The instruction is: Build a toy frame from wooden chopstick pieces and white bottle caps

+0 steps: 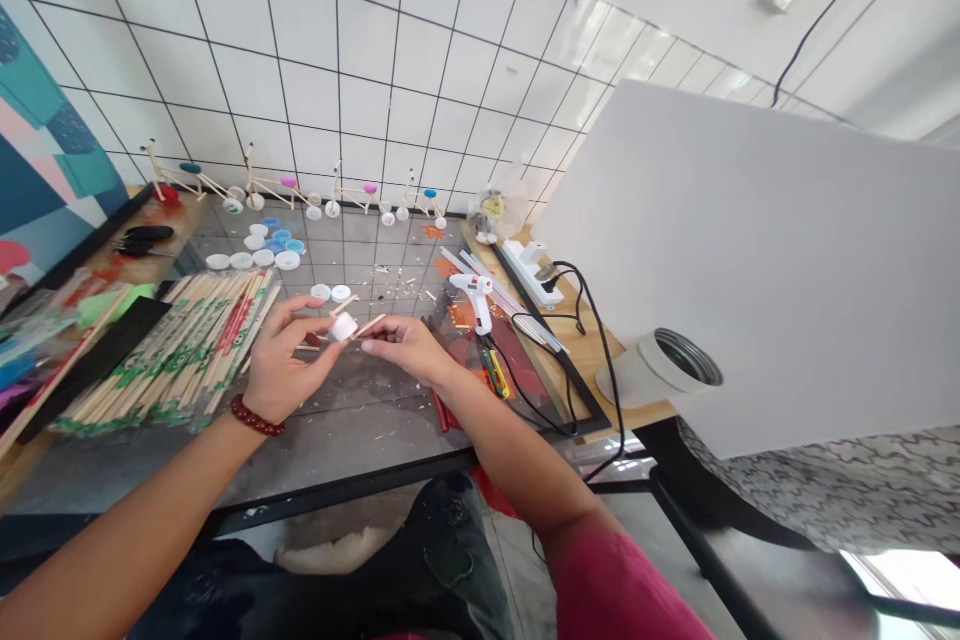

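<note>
My left hand [283, 365], with a beaded bracelet at the wrist, is closed, its thumb and fingers around a small white bottle cap [343, 326]. A thin wooden stick [370, 325] is pinched between the fingertips of my right hand [409, 350], its end at the cap; whether it is joined there I cannot tell. Another short wooden piece [343, 304] shows just behind the cap. Two white caps [330, 293] lie beyond my left fingers. To the right of my right hand stands a white glue gun [472, 296], with a yellow-green utility knife [496, 372] below it.
Several small stick bicycles [367, 195] line the tiled wall. White and blue caps [262, 258] sit at the back left, above bundled chopsticks [187, 340]. Clear glue sticks [517, 310], a power strip [536, 270] with black cords and a pale cylinder [660, 365] are on the right.
</note>
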{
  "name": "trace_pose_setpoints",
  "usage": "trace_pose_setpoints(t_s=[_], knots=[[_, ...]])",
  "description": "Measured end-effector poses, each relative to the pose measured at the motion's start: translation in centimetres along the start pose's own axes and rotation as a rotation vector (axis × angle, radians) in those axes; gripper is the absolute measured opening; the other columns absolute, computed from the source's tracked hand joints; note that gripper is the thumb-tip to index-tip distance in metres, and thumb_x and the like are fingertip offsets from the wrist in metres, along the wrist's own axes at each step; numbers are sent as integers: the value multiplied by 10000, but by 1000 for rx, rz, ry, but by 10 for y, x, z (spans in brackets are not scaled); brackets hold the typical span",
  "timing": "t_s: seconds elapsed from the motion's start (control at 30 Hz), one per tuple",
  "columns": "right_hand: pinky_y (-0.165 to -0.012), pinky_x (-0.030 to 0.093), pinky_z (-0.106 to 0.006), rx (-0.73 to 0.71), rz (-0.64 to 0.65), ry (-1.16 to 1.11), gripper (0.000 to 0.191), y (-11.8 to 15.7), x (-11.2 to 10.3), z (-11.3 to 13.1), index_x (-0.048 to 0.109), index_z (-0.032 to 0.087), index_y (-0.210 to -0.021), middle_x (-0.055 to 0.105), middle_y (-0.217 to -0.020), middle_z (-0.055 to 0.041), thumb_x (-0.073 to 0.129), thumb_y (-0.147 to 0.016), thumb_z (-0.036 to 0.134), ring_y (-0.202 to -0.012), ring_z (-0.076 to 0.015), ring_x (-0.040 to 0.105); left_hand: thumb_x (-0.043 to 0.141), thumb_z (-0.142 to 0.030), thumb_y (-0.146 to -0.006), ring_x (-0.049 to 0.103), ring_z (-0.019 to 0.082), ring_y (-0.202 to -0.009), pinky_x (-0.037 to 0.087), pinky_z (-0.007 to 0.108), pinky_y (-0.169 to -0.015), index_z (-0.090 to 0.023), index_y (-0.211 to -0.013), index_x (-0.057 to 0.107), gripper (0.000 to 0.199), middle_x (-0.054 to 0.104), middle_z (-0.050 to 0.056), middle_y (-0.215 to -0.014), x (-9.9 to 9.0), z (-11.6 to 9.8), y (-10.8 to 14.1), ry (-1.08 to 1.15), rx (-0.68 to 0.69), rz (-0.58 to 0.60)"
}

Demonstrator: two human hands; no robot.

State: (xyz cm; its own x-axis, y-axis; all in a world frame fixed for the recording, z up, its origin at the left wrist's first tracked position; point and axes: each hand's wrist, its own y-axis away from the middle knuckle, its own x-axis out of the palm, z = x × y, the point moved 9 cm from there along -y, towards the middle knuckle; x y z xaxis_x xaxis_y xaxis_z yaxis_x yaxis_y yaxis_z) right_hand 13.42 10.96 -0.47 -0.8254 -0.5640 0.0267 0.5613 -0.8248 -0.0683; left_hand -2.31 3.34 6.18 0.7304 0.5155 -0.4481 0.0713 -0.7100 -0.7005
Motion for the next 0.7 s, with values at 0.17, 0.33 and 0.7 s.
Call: trace_pose_setpoints(t_s=[0.17, 0.33, 0.7], knots=[[-869, 556, -330, 32, 67, -64, 315, 1, 7, -4, 791, 207, -927, 778, -929, -16, 899, -690, 384, -855, -160, 696, 746, -290, -868, 730, 211, -864, 666, 377, -697, -207, -982, 726, 143, 696, 111, -1233, -1, -6, 1, 2, 60, -21], [-814, 540, -306, 20, -18, 33, 338, -2, -8, -6, 766, 210, -1064, 713, -869, 11, 830, -743, 297, -780, -136, 646, 708, -267, -887, 726, 180, -795, 654, 348, -716, -190, -1021, 717, 155, 736, 109, -1197, 3, -1, -1, 18, 33, 24], [-779, 535, -290, 11, -133, 31, 486, -6, -23, -6, 699, 213, -1157, 684, -898, 14, 872, -711, 298, -770, -128, 621, 768, -320, -834, 772, 217, -861, 659, 370, -775, -191, -1031, 717, 240, 749, 139, -1284, 16, 34, 6, 313, -217, 8]])
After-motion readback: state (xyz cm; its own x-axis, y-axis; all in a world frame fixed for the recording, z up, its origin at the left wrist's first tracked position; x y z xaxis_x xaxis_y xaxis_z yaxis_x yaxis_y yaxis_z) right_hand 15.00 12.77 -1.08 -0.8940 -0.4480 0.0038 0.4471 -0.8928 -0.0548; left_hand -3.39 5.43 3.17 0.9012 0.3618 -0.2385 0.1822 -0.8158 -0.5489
